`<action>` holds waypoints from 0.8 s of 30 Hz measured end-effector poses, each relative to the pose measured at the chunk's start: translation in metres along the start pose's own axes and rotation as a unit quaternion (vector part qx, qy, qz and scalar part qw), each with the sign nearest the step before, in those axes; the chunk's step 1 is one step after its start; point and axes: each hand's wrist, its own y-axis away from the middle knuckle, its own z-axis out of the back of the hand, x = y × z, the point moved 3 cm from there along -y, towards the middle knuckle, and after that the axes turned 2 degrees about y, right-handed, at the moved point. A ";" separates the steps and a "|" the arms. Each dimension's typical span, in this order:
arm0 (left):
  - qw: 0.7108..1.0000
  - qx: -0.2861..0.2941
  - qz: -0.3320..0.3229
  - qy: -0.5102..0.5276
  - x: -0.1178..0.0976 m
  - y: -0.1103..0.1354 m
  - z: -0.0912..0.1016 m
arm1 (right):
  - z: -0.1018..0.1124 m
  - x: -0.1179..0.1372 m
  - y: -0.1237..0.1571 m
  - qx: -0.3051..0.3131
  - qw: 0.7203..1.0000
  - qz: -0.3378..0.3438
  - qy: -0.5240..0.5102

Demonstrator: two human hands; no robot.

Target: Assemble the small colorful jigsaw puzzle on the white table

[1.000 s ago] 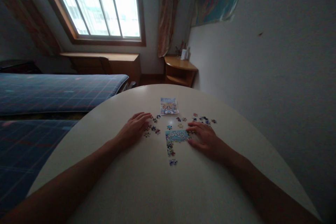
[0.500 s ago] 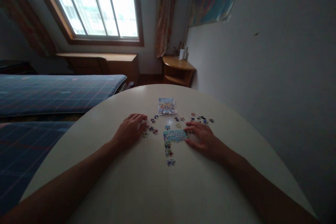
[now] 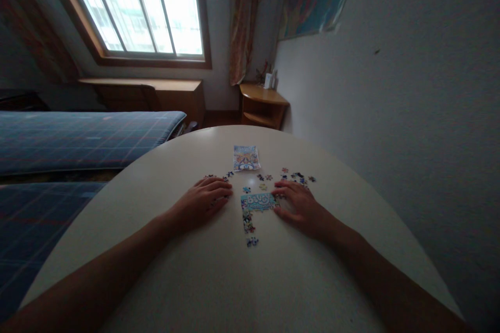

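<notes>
Pale blue, with white lettering, runs along the top of the partly joined puzzle (image 3: 255, 201), which lies flat near the middle of the table (image 3: 250, 291), a patterned strip coming down from its left end. Just below that strip sits a small puzzle bit (image 3: 252, 242), set apart. At the puzzle's right end I see the person's right hand (image 3: 279, 199), thumb and fingers spread apart around the corner; whether they touch it, I cannot tell. To the left, the left hand (image 3: 229, 197) covers some loose pieces, and from where I stand I cannot tell whether its fingers pinch one. Between the hands, above the puzzle, lie a light blue piece (image 3: 247, 190) and a yellowish piece (image 3: 263, 187). More scattered pieces (image 3: 299, 177) spread beyond the right hand. Farther up rests a picture sheet (image 3: 246, 157). Past the table are a plaid mattress (image 3: 97, 135), a wooden corner shelf (image 3: 263, 94) and a bright window (image 3: 156, 5).
</notes>
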 end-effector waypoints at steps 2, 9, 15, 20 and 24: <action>1.000 -0.007 -0.012 0.001 -0.001 0.000 0.000 | 0.000 0.000 0.000 -0.007 1.000 0.002 -0.001; 1.000 -0.001 -0.020 0.001 0.000 0.000 0.000 | 0.000 0.001 0.000 -0.011 1.000 0.004 0.002; 0.998 0.007 -0.065 0.006 -0.016 -0.001 0.005 | 0.004 0.005 0.000 -0.008 1.000 0.013 0.002; 0.987 0.086 -0.135 0.023 -0.045 -0.001 0.006 | 0.004 0.011 0.000 -0.007 0.999 0.036 0.004; 0.982 0.111 -0.146 0.039 -0.052 0.000 0.006 | 0.004 0.011 -0.002 -0.023 1.000 0.018 -0.007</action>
